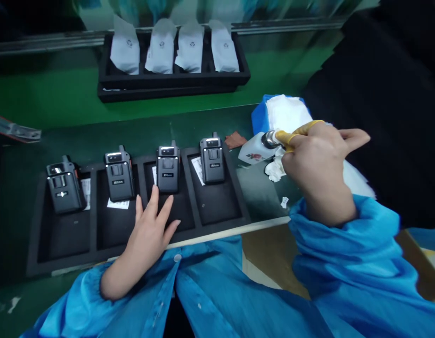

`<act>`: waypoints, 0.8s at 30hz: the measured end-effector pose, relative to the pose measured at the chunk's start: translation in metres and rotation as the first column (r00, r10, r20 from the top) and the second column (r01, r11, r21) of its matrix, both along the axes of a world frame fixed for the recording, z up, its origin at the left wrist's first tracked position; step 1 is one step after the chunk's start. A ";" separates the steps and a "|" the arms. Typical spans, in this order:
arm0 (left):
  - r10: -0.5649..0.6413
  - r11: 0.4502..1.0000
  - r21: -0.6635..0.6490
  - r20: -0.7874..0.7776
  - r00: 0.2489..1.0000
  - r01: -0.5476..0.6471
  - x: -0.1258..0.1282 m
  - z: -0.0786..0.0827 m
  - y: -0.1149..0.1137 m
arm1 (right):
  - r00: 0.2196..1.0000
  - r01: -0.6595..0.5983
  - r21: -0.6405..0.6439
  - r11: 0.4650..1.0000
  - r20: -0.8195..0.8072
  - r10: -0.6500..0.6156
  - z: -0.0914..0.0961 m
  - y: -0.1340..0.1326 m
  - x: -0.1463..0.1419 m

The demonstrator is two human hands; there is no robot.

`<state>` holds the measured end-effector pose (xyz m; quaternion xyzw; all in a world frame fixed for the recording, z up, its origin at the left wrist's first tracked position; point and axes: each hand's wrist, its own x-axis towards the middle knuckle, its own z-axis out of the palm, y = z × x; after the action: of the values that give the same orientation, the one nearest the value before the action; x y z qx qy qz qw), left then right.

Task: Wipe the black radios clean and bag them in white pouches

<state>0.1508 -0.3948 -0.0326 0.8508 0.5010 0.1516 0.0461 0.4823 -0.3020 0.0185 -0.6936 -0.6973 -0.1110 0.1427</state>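
My left hand (149, 225) lies with fingers spread over the black compartment tray (217, 225), holding nothing. Its fingertips reach the lower edge of a black two-way radio (167, 171) marked "Riton"; whether they touch it I cannot tell. Similar radios (213, 162) rest in the other compartments, with white printed labels partly under or beside them. My right hand (319, 157), with yellow finger covers (298, 134), is closed at the metal top of a white dispenser bottle (258, 148) with a red flower print. The bottle appears tilted, and the fingertips' exact grip is partly hidden.
Behind the bottle is a blue box (260, 115) filled with white wipes (288, 112). Crumpled white tissue (275, 170) and a brown scrap (235, 140) lie nearby. At the back, another black tray (175, 80) holds several white pouches (192, 49). A metal piece (25, 133) juts in at left.
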 end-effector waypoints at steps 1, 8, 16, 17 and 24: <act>-0.001 1.000 -0.003 -0.002 1.000 0.001 0.001 -0.002 -0.001 | 0.999 0.031 -0.007 0.999 -0.006 -0.031 0.002 0.000 -0.002; 0.023 0.998 0.061 0.060 0.998 -0.027 0.006 0.005 -0.007 | 0.992 0.103 0.189 0.977 -0.097 -0.086 0.017 0.003 -0.051; -0.062 0.992 0.114 0.055 0.997 0.055 0.009 -0.002 0.012 | 0.904 -0.425 0.060 0.903 -0.016 0.427 -0.019 0.034 -0.147; -0.072 0.992 0.108 0.045 0.996 0.067 0.010 -0.004 0.013 | 0.890 -0.456 0.049 0.888 0.003 0.457 -0.024 0.039 -0.156; -0.072 0.993 0.101 0.052 0.996 0.066 0.010 -0.004 0.013 | 0.807 -0.580 -0.028 0.814 0.122 0.578 -0.034 0.047 -0.171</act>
<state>0.1613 -0.3816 -0.0363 0.8644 0.4617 0.1979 0.0231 0.3114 -0.2551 -0.0156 -0.4391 -0.8823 -0.1091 0.1297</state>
